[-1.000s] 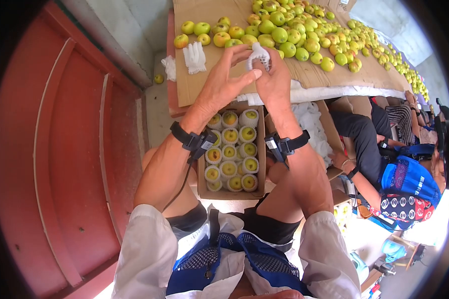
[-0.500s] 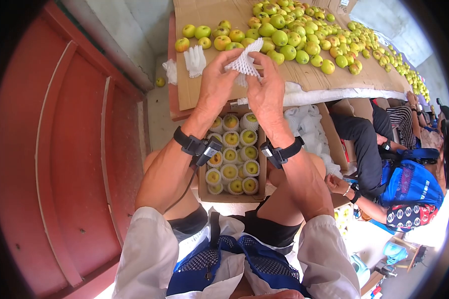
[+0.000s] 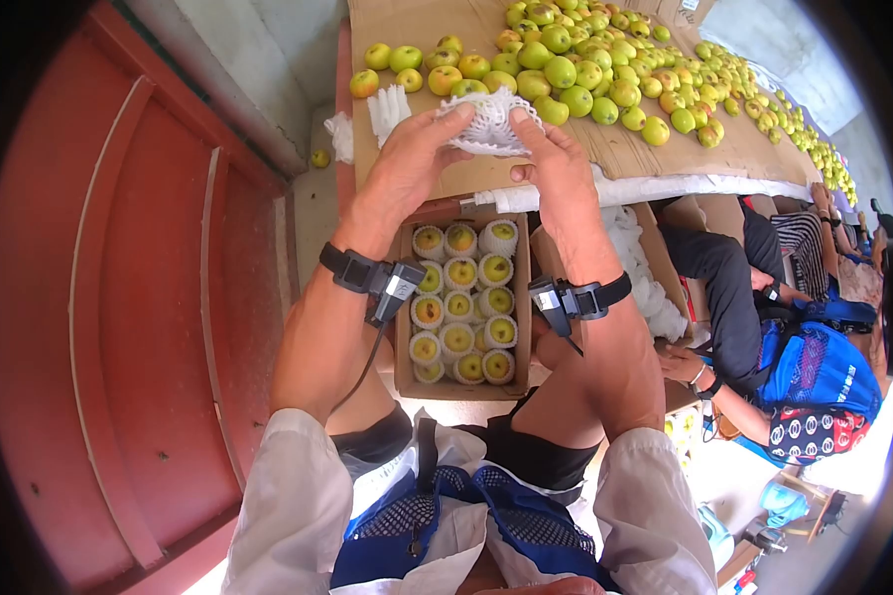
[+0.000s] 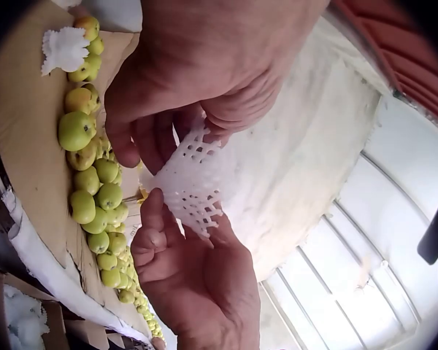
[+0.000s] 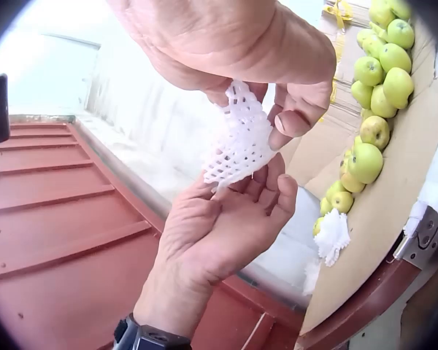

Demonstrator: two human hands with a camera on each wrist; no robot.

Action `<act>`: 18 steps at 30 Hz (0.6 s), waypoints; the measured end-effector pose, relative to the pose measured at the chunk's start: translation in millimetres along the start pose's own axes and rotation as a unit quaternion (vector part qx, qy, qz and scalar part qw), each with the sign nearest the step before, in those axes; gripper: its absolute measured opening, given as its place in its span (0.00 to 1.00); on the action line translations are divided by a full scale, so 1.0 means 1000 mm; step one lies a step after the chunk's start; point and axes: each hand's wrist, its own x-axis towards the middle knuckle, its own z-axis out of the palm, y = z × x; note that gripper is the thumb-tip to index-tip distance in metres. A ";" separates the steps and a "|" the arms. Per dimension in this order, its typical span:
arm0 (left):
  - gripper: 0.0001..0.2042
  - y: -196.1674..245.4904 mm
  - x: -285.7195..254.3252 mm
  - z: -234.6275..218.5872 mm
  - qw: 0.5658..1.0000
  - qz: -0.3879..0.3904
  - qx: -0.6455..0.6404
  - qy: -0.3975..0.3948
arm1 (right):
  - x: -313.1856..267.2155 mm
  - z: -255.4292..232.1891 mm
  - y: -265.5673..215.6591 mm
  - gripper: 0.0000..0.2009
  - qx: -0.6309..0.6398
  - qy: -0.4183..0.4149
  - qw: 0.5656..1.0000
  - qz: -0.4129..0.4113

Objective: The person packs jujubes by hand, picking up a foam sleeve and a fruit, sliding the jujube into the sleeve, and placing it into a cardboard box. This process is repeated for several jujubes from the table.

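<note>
Both hands hold a white foam net sleeve (image 3: 491, 127) in front of the cardboard-covered table, its mesh spread wide between them. My left hand (image 3: 404, 167) pinches the left side, with the thumb lying on top. On the other side my right hand (image 3: 566, 178) grips the edge between thumb and fingers. Both wrist views show the open mesh (image 4: 188, 182) and no apple inside it. Below the hands, a carton (image 3: 522, 347) holds rows of apples (image 3: 457, 305) in foam nets, seen from above.
Loose green and reddish apples (image 3: 590, 74) cover the back of the table (image 3: 655, 164). A small stack of foam nets (image 3: 389, 107) lies at its left. Another box of white nets (image 3: 630, 263) stands at right, near a seated person (image 3: 704, 258). A red door (image 3: 149, 297) borders the left.
The foam net was bunched up at the fingers, then opened into a pointed cone, and is now stretched sideways. The hands have moved apart.
</note>
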 end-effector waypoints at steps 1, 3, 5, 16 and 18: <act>0.19 0.001 0.000 0.001 1.000 -0.005 -0.008 -0.003 | 0.001 -0.001 0.000 0.16 0.013 -0.005 1.000 0.010; 0.20 0.002 0.000 0.003 1.000 -0.014 -0.023 -0.009 | 0.003 -0.005 0.001 0.17 0.040 -0.016 0.999 0.029; 0.21 0.002 -0.001 0.004 0.998 -0.015 -0.054 -0.011 | 0.005 -0.009 0.005 0.16 0.066 -0.035 0.997 0.037; 0.21 0.002 0.000 -0.001 0.988 -0.023 -0.106 -0.113 | 0.015 -0.027 0.005 0.12 0.213 -0.079 0.968 0.103; 0.22 0.002 0.000 -0.002 0.992 -0.016 -0.072 -0.098 | 0.014 -0.027 0.005 0.12 0.232 -0.076 0.965 0.100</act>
